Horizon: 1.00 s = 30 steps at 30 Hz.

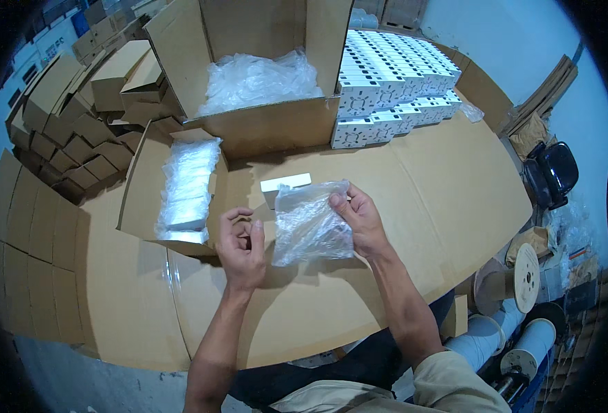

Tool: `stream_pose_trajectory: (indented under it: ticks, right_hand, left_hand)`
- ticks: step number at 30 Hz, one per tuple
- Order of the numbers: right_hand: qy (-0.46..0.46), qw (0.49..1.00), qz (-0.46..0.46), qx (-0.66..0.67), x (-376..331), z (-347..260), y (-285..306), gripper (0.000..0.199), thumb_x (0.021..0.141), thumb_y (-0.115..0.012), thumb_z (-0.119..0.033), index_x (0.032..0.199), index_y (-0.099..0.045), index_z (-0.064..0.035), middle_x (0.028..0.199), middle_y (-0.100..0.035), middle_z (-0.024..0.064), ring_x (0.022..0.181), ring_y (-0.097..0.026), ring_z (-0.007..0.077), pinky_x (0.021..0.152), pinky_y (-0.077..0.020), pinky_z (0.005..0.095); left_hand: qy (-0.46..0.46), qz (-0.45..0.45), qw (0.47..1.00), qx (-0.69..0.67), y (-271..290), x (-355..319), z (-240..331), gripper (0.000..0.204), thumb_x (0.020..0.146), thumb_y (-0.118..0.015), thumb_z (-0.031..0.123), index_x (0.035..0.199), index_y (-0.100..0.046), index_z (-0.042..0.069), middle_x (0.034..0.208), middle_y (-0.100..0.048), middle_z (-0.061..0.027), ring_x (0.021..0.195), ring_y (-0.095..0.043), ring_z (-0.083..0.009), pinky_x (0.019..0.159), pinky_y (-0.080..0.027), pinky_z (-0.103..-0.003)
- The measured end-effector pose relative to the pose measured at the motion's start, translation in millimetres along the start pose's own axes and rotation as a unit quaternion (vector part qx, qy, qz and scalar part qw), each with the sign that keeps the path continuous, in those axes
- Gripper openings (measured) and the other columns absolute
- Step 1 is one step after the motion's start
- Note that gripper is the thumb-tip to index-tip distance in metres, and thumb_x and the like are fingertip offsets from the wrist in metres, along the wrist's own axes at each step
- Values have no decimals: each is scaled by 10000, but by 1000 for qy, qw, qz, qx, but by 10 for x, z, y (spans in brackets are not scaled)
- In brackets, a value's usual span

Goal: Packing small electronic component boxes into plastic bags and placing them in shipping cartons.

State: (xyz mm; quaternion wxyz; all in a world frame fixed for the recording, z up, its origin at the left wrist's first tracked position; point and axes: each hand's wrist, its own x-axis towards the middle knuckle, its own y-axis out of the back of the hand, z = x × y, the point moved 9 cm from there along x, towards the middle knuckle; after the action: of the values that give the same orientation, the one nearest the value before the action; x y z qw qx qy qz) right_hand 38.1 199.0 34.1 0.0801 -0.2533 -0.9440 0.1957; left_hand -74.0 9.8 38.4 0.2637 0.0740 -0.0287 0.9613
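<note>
I am working at a table covered in flattened cardboard sheets [455, 186]. Folded brown cartons [63, 117] are piling up along my left — some stacked, some tipped. A pale wall [524, 41] is catching even, cool light beyond the table's far right corner. Down at my right, a black chair [552, 172] and pale spools [524, 275] are standing on the floor.

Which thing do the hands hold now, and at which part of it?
The right hand holds a clear plastic bag at its upper right corner. The left hand is beside the bag's left edge; whether it has a grip there cannot be told.
</note>
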Motion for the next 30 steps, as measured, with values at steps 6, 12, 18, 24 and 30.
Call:
stream_pose_trajectory:
  ticks: [6,12,18,24,30]
  right_hand:
    - [-107,990,-50,72,-46,133,-142,268,1028,-589,-180,1222,-582,4,1050,-707,91,846,-685,113,691,-580,273]
    - [-143,978,-14,-148,-23,192,55,246,1044,-565,-215,1187,-576,-16,828,-584,-9,642,-533,62,543,-442,218]
    - [-22,992,-65,-103,-44,-21,-141,183,987,-630,-183,1103,-617,-42,744,-497,-45,622,-475,55,545,-403,220]
    - [-39,957,-68,-280,-76,181,-289,198,938,-704,-163,1045,-653,-4,795,-606,-36,671,-546,68,629,-463,238]
    - [2,990,81,119,36,189,106,195,1036,-587,-223,994,-656,-45,921,-638,0,797,-582,60,686,-495,251]
  left_hand:
    - [-460,-4,833,309,-195,-354,843,318,724,-736,70,1028,-692,152,1002,-642,-54,1014,-590,-294,950,-439,-411]
    - [-245,-4,952,182,-65,-136,466,40,877,-685,85,889,-682,46,802,-659,-22,737,-611,-173,673,-495,-321]
    - [16,35,999,-19,-39,-29,-66,214,1009,-636,212,926,-646,15,681,-545,41,572,-482,-33,499,-405,-232]
    - [-1,7,1000,-6,-171,-91,-42,219,993,-666,232,928,-638,24,720,-560,51,599,-480,-27,525,-397,-220]
    - [12,-35,997,66,-219,-86,-99,236,970,-696,229,902,-614,18,728,-577,37,647,-496,-34,573,-411,-224]
